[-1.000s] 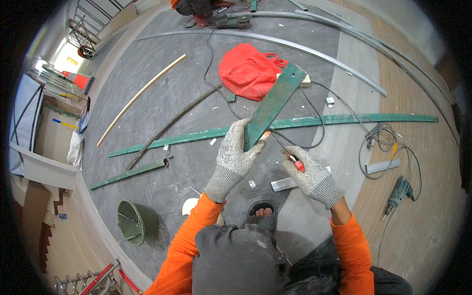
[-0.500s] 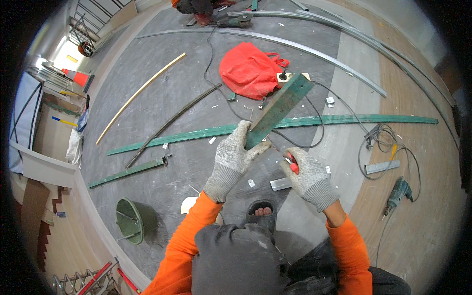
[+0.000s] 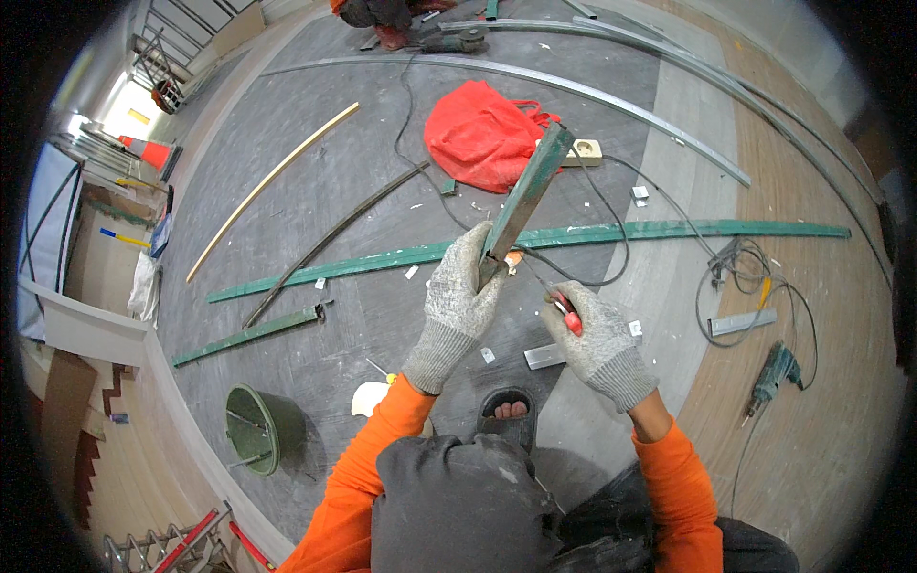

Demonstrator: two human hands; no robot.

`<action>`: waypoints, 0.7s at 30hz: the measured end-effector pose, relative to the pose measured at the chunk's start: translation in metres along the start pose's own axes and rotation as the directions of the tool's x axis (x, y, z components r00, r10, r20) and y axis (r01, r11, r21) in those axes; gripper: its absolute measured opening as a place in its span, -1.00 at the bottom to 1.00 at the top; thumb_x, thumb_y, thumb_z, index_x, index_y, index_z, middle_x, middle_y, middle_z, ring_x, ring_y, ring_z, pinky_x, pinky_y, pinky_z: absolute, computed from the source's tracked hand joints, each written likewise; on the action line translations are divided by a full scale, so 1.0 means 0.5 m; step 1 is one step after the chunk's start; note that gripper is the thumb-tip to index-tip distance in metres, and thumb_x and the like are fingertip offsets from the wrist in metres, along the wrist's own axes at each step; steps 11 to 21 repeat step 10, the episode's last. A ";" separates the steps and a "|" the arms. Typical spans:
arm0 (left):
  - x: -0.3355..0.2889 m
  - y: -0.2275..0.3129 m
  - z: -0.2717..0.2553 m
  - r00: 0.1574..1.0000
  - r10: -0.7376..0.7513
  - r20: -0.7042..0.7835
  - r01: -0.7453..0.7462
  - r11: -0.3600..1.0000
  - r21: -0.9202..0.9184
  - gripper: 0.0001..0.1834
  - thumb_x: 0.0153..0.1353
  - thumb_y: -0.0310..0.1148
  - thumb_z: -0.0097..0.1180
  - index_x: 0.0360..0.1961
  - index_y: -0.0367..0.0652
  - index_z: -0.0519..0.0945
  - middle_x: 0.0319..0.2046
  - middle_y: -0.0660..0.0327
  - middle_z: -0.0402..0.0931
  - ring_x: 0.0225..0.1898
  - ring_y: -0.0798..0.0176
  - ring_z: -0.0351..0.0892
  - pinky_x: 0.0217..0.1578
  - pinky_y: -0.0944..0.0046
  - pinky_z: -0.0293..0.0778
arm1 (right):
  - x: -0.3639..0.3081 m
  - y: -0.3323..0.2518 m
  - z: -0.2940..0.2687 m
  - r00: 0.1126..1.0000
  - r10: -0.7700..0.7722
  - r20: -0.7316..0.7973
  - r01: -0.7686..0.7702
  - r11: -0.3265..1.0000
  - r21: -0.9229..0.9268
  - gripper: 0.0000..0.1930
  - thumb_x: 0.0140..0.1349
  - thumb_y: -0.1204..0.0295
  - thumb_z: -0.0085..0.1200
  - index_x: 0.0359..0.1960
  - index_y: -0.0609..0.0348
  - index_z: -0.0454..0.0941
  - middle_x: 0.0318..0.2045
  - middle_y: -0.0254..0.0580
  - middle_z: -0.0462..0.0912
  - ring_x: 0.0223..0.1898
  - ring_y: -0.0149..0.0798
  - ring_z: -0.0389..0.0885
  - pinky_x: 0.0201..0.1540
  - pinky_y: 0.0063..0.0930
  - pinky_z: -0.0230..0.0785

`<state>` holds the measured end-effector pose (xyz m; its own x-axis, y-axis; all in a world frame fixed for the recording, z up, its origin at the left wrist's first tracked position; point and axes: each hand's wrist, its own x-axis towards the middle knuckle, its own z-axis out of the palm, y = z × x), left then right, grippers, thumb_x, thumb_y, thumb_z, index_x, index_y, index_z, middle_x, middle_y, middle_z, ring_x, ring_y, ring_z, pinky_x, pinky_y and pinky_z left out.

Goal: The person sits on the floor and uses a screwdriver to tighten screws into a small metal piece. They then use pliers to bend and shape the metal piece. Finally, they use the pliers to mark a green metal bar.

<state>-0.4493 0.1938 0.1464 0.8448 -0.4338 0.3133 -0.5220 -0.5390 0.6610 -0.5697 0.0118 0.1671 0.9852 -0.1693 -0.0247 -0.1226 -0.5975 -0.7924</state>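
My left hand (image 3: 460, 291), in a grey knit glove, grips the lower end of a short green metal profile (image 3: 532, 186). The piece is scuffed and tilts up and away to the right, held above the floor. To its right, my gloved right hand (image 3: 594, 334) is closed around a red-handled tool (image 3: 571, 317) that looks like a screwdriver. Its thin shaft points towards the profile's lower end, apart from it as far as I can see; my fingers hide most of the handle. A long green metal bar (image 3: 669, 230) lies on the floor beyond both hands.
A red cloth bag (image 3: 482, 138) and a power strip (image 3: 585, 153) lie ahead. At right are a corded drill (image 3: 772, 374) and coiled cable (image 3: 743, 270). A green bucket (image 3: 267, 430) stands at left. Another person (image 3: 382, 19) crouches at the far side near an angle grinder (image 3: 458, 41).
My left hand has turned the green profile, so it stands steeper and shows a narrower side. The right hand has hardly moved and keeps hold of the red-handled tool.
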 end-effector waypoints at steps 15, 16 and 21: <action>-0.001 0.001 -0.050 0.976 -0.024 0.219 -0.083 0.881 0.465 -0.40 0.13 -0.35 0.34 0.19 -0.19 0.43 -0.05 -0.08 0.45 0.03 -0.16 0.51 0.05 -0.11 0.44 | 0.018 0.067 -0.027 0.912 0.080 -0.402 -0.084 0.996 0.007 -0.66 0.31 0.23 0.30 0.02 0.10 0.58 -0.10 0.16 0.68 -0.05 0.04 0.72 0.07 -0.08 0.52; -0.001 0.001 -0.050 0.976 -0.024 0.219 -0.083 0.881 0.465 -0.40 0.13 -0.35 0.34 0.19 -0.19 0.43 -0.05 -0.08 0.45 0.03 -0.16 0.51 0.05 -0.11 0.44 | 0.018 0.067 -0.027 0.912 0.080 -0.402 -0.084 0.996 0.007 -0.66 0.31 0.23 0.30 0.02 0.10 0.58 -0.10 0.16 0.68 -0.05 0.04 0.72 0.07 -0.08 0.52; -0.001 0.001 -0.050 0.976 -0.024 0.219 -0.083 0.881 0.465 -0.40 0.13 -0.35 0.34 0.19 -0.19 0.43 -0.05 -0.08 0.45 0.03 -0.16 0.51 0.05 -0.11 0.44 | 0.018 0.067 -0.027 0.912 0.080 -0.402 -0.084 0.996 0.007 -0.66 0.31 0.23 0.30 0.02 0.10 0.58 -0.10 0.16 0.68 -0.05 0.04 0.72 0.07 -0.08 0.52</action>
